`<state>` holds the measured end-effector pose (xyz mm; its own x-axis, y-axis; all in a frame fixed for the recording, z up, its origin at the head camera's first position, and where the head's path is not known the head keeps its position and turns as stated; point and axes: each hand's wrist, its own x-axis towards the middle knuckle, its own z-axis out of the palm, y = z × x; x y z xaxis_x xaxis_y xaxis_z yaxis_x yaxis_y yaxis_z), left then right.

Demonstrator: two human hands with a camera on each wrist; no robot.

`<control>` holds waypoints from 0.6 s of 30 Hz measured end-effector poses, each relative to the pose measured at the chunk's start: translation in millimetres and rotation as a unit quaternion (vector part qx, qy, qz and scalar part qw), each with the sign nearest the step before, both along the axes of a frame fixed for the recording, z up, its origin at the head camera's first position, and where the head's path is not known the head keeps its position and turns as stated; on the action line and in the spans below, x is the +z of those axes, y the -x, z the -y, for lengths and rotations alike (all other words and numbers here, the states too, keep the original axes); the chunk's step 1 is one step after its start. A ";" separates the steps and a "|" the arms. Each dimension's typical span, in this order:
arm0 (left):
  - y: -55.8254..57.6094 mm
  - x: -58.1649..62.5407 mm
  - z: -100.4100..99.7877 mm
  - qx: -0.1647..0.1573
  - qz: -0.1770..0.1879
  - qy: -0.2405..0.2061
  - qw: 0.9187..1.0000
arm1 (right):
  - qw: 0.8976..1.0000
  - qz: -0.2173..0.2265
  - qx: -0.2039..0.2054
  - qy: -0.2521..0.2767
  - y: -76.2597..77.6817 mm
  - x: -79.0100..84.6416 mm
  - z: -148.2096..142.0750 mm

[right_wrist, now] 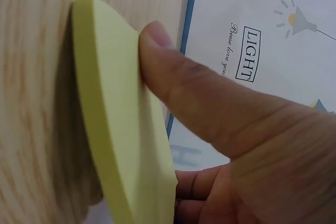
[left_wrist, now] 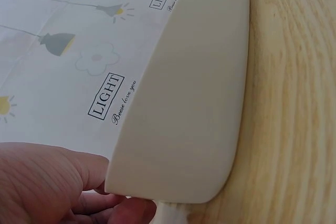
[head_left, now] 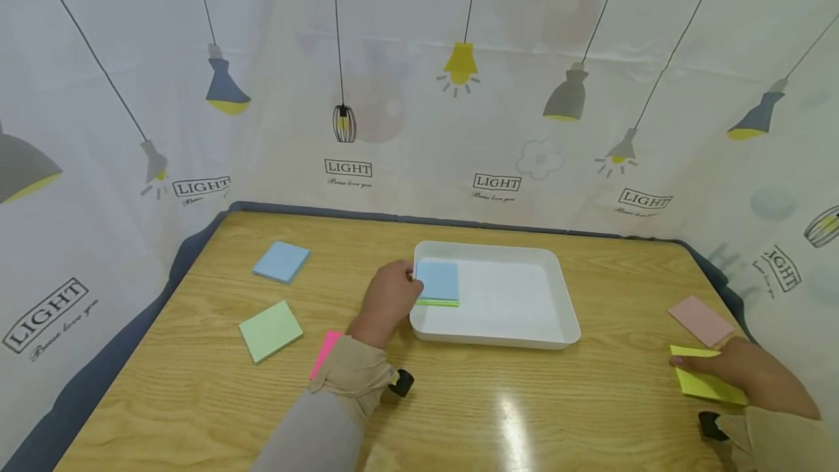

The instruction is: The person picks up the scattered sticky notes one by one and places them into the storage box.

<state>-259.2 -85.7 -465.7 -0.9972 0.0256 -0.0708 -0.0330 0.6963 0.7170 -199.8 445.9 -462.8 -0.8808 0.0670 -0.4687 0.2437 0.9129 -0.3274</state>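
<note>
My left hand point(head_left: 388, 297) grips the left rim of a white tray point(head_left: 511, 339), thumb over the edge and fingers outside it. In the left wrist view the tray's side wall point(left_wrist: 184, 98) rises beside the fingers. Inside the tray, at its left end, lies a blue sticky-note pad point(head_left: 438, 280) on top of a yellow-green pad point(head_left: 439, 303). Over at the right, my right hand point(head_left: 763, 374) holds a yellow sticky-note pad point(head_left: 704, 379), thumb on its upper face. The right wrist view shows this yellow pad point(right_wrist: 123, 103) tilted just above the wooden table.
A pink pad point(head_left: 700, 321) lies beyond the right hand. On the left are a blue pad point(head_left: 281, 261), a green pad point(head_left: 271, 331) and a bright pink pad point(head_left: 325, 352) partly hidden by the left sleeve. A printed curtain point(head_left: 406, 188) hangs behind the table point(head_left: 459, 406).
</note>
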 end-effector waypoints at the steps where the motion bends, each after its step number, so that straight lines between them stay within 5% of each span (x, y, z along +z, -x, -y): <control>1: 0.2 -0.1 0.0 0.000 0.000 -0.001 1.000 | 1.000 -0.010 0.007 -0.010 0.3 1.0 -0.2; 12: 0.5 1.0 0.5 -0.006 0.000 -0.001 1.000 | 0.996 -0.040 0.027 -0.079 -0.2 16.2 3.3; 18: -0.8 2.6 0.1 -0.004 0.001 0.000 1.000 | 0.991 -0.091 0.034 -0.087 -4.9 29.1 9.7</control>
